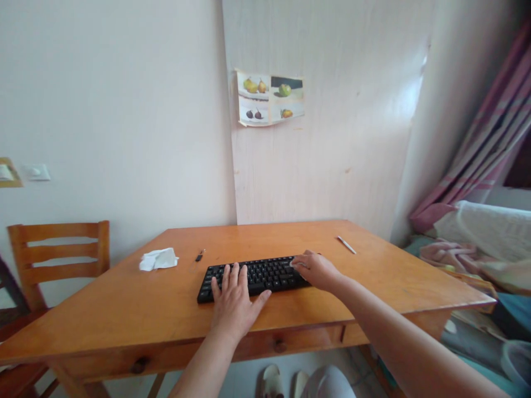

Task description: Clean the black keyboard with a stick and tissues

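A black keyboard (265, 276) lies near the middle of the wooden table. My left hand (234, 304) rests on its left part with fingers spread, the fingertips over the keys and the thumb at the front edge. Over the right end of the keyboard, my right hand (317, 270) has its fingers bent together on a small whitish wad (295, 264), perhaps tissue or cloth, pressed to the keys. The hand hides most of this wad and the keyboard's right end.
On the wooden table (124, 304) are a crumpled white tissue (159, 259), a small black object (199, 256) like a USB stick at the left, and a white pen (347, 245) at the right. A wooden chair (66, 271) stands left; bedding (464, 251) lies right.
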Motion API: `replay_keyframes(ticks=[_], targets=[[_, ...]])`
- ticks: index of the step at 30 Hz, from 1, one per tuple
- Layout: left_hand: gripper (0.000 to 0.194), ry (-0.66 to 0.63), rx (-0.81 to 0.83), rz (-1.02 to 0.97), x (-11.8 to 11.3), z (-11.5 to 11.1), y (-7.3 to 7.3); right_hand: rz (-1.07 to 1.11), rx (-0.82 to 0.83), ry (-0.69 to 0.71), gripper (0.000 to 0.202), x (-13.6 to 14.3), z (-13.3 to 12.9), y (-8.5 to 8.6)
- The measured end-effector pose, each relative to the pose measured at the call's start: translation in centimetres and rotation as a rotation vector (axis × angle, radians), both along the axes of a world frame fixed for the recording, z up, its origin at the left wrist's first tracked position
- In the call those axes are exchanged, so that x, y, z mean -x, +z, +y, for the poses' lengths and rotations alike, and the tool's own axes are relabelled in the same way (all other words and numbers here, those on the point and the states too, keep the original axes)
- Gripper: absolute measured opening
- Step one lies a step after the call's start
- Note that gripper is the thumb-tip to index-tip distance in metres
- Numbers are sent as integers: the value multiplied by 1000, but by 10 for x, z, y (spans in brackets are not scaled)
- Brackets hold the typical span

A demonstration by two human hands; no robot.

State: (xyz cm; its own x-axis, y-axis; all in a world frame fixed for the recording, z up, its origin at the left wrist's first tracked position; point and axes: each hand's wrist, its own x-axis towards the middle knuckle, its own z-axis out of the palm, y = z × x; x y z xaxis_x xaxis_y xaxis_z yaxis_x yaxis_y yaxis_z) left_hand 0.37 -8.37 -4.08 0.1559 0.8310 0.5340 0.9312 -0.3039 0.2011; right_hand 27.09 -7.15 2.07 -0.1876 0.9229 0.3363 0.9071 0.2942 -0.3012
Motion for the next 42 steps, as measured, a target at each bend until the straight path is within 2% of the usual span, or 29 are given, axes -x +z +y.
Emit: replay_keyframes(ticks=[2,5,10,15,21,29,42], targets=[[92,25,42,25,0,1,-1,-116,67,25,29,10,-2,8],[91,65,84,73,-2,0,1,-256,159,-34,30,15,-3,16],[89,90,102,142,-4,-4,4,-339,262,-156,27,-5,1,25],[87,89,83,169,-5,-5,2,-333,261,-196,29,-20,10,34],[84,96,79,182,-6,-6,2,-336,212,-160,36,6,32,40],[84,95,88,171,-6,-5,1,-464,232,-141,34,32,60,32],[87,87,132,138,-9,-6,5,-599,250,-119,36,36,30,33]])
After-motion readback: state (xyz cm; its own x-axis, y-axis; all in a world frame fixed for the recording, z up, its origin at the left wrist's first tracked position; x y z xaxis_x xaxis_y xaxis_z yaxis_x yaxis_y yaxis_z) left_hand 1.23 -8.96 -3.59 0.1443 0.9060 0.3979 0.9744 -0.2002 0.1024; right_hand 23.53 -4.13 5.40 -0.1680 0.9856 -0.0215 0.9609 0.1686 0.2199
